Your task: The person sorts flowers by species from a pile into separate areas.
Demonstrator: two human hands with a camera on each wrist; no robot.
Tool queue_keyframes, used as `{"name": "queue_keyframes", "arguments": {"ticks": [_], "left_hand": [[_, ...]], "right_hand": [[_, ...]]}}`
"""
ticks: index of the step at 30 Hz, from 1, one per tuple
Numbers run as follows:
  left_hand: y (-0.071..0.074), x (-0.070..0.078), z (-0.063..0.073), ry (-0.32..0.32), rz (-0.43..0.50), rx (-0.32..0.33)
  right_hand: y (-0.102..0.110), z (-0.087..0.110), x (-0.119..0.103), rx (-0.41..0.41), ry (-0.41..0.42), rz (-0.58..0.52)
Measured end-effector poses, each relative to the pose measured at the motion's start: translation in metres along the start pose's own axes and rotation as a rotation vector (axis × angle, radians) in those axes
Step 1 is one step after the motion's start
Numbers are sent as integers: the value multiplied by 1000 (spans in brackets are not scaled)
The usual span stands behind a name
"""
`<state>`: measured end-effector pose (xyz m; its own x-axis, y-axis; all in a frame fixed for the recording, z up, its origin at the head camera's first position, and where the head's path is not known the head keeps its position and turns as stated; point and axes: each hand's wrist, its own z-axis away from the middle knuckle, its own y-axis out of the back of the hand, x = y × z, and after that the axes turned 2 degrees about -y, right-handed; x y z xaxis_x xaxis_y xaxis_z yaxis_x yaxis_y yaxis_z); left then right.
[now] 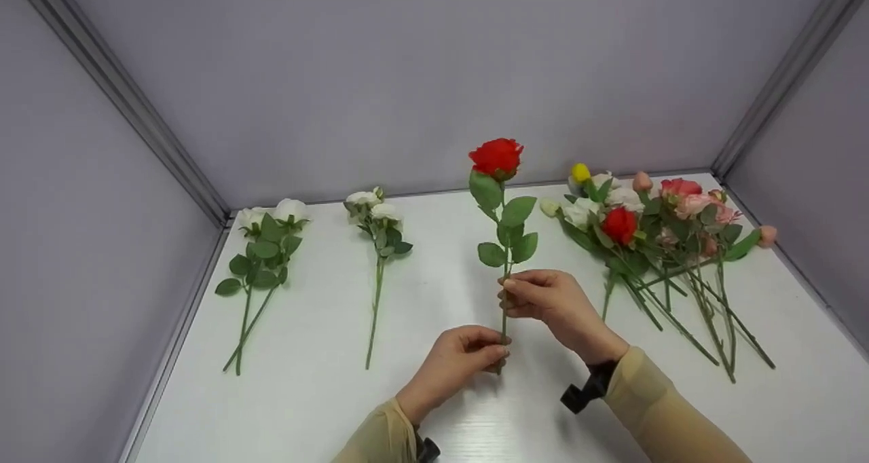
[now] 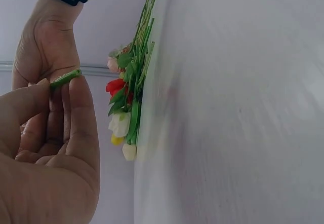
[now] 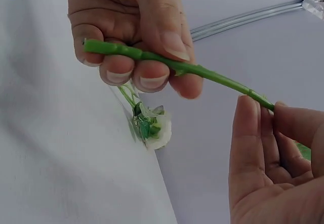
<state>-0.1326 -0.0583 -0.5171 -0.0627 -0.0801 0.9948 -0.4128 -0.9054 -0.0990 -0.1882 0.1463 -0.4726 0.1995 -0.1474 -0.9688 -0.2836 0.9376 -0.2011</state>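
Observation:
A red rose (image 1: pixel 497 159) with green leaves stands upright between my hands near the middle of the table. My right hand (image 1: pixel 553 307) pinches its stem just below the leaves. Lower down, my left hand (image 1: pixel 461 364) grips the same stem close to its cut end. In the right wrist view the green stem (image 3: pixel 212 76) runs from the left hand (image 3: pixel 136 36) to the right hand (image 3: pixel 283 158), thumb and fingers on it at both places. From the left wrist, only the stem's tip (image 2: pixel 66 78) shows between thumb and fingers; the bloom is out of that view.
At the right lies a heap of mixed flowers, with a second red rose (image 1: pixel 620 225), pink blooms (image 1: pixel 696 205) and a yellow bud (image 1: pixel 580 172). Two white roses (image 1: pixel 290 210) lie far left, and a white spray (image 1: pixel 385 212) nearer the middle. Grey panels (image 1: pixel 434 76) enclose the white table (image 1: pixel 305 409).

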Motion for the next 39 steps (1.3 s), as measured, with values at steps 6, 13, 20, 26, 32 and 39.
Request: {"name": "queue_keyframes", "arguments": {"ticks": [6,13,20,26,32,39], "left_hand": [[1,-1,0,14,-107,20],[1,-3,0,32,-192,42],[4,-8,-1,17,-259,52],[6,-3,-2,-35,-407,107],[13,4,2,-73,-468,148],[49,17,16,-62,-517,203]], "right_hand": [[1,2,5,25,-21,28],[-2,2,10,68,-11,97],[-3,2,15,91,-19,108],[-8,-2,17,110,-3,113],[-18,-8,19,96,13,107],[-35,-15,25,2,82,298]]}}
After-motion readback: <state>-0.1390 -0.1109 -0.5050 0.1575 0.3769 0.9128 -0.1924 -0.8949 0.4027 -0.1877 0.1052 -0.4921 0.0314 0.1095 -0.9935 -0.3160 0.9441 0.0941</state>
